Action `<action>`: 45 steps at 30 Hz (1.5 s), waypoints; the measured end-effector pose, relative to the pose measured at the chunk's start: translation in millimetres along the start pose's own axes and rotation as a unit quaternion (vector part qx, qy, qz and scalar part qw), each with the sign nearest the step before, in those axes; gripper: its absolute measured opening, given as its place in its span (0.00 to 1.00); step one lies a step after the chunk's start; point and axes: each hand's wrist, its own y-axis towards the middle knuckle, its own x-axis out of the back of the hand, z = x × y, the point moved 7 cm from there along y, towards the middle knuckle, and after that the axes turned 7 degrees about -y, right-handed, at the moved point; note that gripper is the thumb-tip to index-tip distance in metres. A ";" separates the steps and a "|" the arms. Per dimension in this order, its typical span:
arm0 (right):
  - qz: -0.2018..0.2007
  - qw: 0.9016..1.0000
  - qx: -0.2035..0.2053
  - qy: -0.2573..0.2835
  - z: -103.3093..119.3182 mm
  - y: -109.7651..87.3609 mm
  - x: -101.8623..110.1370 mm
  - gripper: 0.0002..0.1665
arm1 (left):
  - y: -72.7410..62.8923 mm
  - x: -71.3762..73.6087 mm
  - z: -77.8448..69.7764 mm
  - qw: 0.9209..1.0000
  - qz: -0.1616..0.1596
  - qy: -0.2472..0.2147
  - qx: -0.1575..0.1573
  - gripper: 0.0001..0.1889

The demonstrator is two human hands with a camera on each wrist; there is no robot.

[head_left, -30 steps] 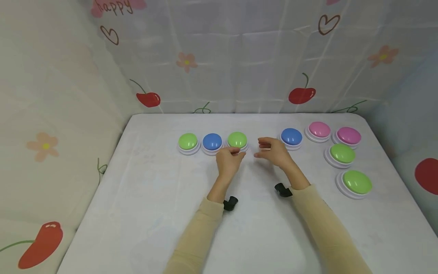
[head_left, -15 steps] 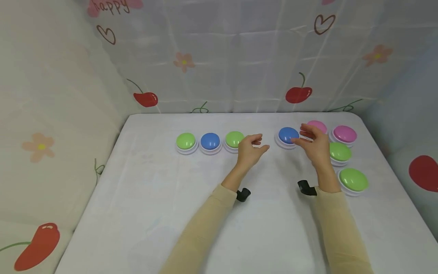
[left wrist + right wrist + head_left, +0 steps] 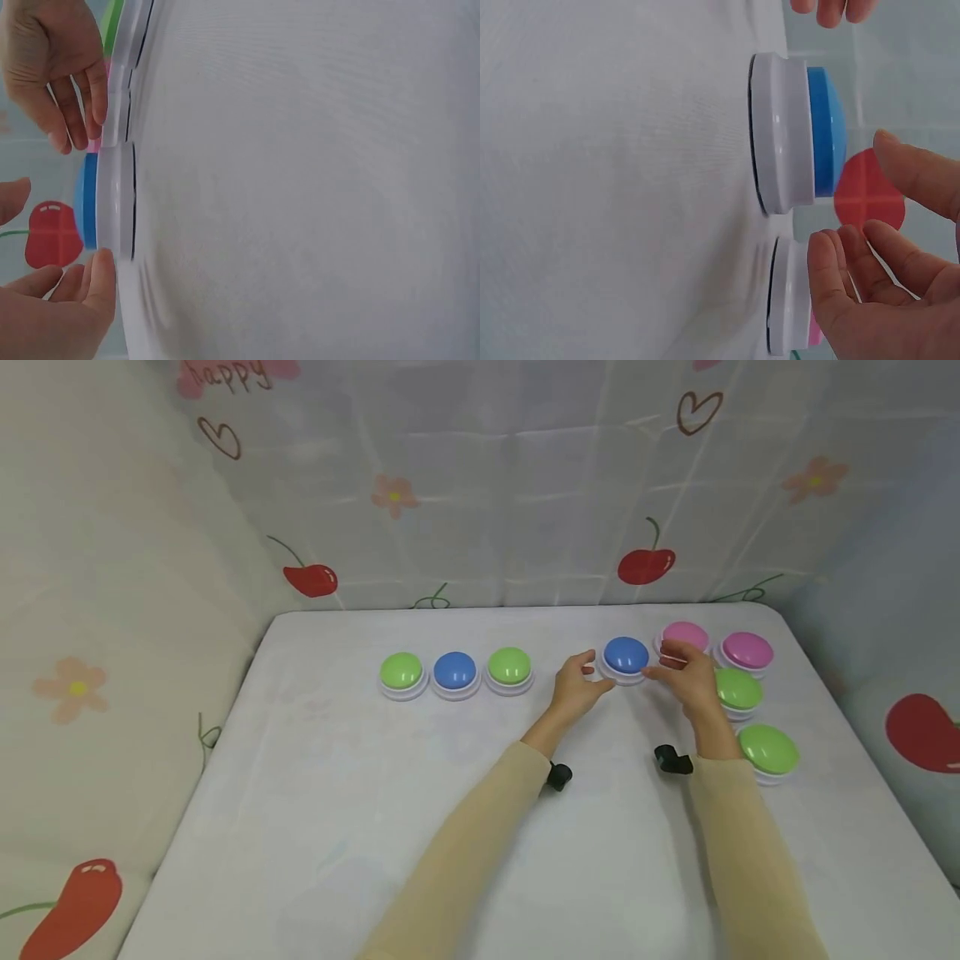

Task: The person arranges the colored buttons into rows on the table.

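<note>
A push button with a blue dome (image 3: 626,654) and white base stands on the white table between my two hands. My left hand (image 3: 576,692) is at its left side, fingers apart and bent loosely. In the left wrist view a fingertip of the left hand (image 3: 64,315) comes right up to the white base; whether it touches, I cannot tell. My right hand (image 3: 692,683) hovers on the button's right, thumb towards it, partly in front of a pink button (image 3: 686,633). In the right wrist view, a gap shows between the right hand (image 3: 892,285) and the blue-domed button (image 3: 784,135).
Along the left runs a row of a green button (image 3: 401,670), a blue button (image 3: 454,671) and another green button (image 3: 509,667). At right stand a second pink button (image 3: 747,651) and two green buttons (image 3: 739,689), one nearer me. A printed curtain (image 3: 480,485) borders the table's back.
My left hand has moved right, from the row's green button to the lone blue button. My right hand has moved right past that blue button, then slightly back towards it. The view shifted slightly.
</note>
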 end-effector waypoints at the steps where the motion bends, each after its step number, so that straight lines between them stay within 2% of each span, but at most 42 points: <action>1: 0.008 1.000 -0.001 0.000 -1.0 1.7 -2.5 0.43 | 1.4 -2.1 1.6 1.000 0.006 0.004 0.006 0.33; 8: 0.055 0.998 -0.012 -0.012 -12.9 10.2 -14.9 0.46 | 8.1 -14.2 9.8 0.998 0.057 0.020 0.020 0.37; 13: 0.061 0.998 -0.024 -0.018 -18.4 12.4 -18.4 0.46 | 9.5 -18.3 15.1 0.996 0.084 0.023 0.015 0.38; 21: 0.066 0.998 -0.005 -0.022 -17.2 13.4 -22.5 0.46 | 10.9 -22.2 15.6 0.991 0.120 0.060 -0.001 0.37; 29: 0.059 0.998 0.011 -0.025 -16.4 13.7 -23.6 0.44 | 15.1 -25.4 13.7 0.988 0.105 0.110 0.006 0.34; 36: 0.052 0.998 0.016 -0.043 -17.5 11.9 -23.2 0.43 | 14.1 -24.9 14.3 0.990 0.094 0.102 -0.001 0.32; 45: 0.036 0.998 0.017 -0.048 -13.9 2.7 -19.7 0.41 | 9.6 -18.9 13.3 0.995 0.043 0.093 -0.005 0.28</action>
